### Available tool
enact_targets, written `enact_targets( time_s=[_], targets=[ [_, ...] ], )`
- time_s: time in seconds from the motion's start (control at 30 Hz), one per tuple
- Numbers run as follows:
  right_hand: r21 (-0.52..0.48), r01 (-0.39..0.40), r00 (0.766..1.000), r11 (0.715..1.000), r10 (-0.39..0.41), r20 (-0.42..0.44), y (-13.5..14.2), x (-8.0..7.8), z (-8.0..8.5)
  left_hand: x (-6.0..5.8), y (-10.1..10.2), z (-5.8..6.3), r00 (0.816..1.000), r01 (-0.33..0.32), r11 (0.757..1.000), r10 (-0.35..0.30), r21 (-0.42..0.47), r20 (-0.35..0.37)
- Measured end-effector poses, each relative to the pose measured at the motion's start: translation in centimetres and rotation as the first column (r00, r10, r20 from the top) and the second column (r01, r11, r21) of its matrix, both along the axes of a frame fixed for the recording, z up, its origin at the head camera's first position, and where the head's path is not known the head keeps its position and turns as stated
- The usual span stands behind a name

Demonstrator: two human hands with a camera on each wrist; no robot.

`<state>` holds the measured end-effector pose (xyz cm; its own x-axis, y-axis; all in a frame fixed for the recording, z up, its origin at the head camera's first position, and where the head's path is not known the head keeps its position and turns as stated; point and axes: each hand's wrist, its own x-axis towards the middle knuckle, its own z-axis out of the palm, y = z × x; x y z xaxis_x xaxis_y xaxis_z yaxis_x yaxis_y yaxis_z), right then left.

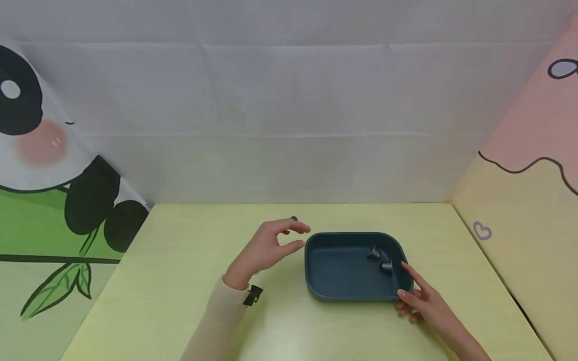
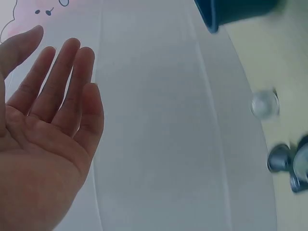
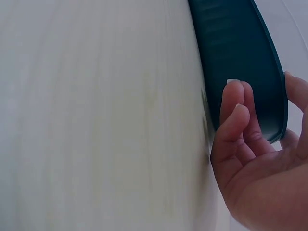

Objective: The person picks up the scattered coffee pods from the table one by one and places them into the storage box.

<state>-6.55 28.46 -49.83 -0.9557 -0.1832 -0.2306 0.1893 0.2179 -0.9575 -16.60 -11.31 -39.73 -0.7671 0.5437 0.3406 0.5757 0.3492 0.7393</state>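
Observation:
A dark blue tray (image 1: 347, 293) with rounded corners sits on the table, two small dark cup-shaped capsules (image 1: 386, 267) lying in its right half. My right hand (image 1: 422, 297) grips the near right corner, thumb and index finger at the rim. In the right wrist view, other curled fingers (image 3: 234, 113) lie along the tray's outer wall (image 3: 236, 53). Just off the left end, my left hand (image 1: 266, 245) is held with fingers apart and nothing in it; the left wrist view shows its bare palm (image 2: 43, 163).
Past the left hand, the left wrist view shows several small capsules, among them a pale one (image 2: 264, 104) and a dark one (image 2: 279, 158). The head view mostly hides them behind that hand. A white cloth wall (image 1: 289, 125) closes the table's (image 1: 171, 260) back; printed panels flank it.

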Motion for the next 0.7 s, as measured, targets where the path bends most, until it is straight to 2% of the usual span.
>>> enact_targets(
  time_s=[0.13,0.3,0.5,0.7],
  targets=[
    [0.011,0.002,1.0,1.0,-0.002,-0.004,0.0,0.1,-0.1,0.6,-2.3,-0.3,0.998,-0.063,0.998,0.063,-0.012,-0.007],
    [0.013,-0.002,1.0,1.0,0.002,-0.004,0.0,0.1,-0.1,1.2,-5.2,-1.2,0.988,-0.149,0.988,0.15,-0.049,0.026],
    [0.007,0.004,1.0,1.0,-0.004,-0.005,-0.2,0.0,0.0,1.9,-8.4,-3.3,0.973,-0.223,0.968,0.229,-0.115,0.04],
    [0.01,0.007,1.0,1.0,-0.007,0.0,-0.2,-0.1,-0.1,2.1,-11.0,-5.8,0.955,-0.282,0.949,0.292,-0.137,0.058]
  ],
)
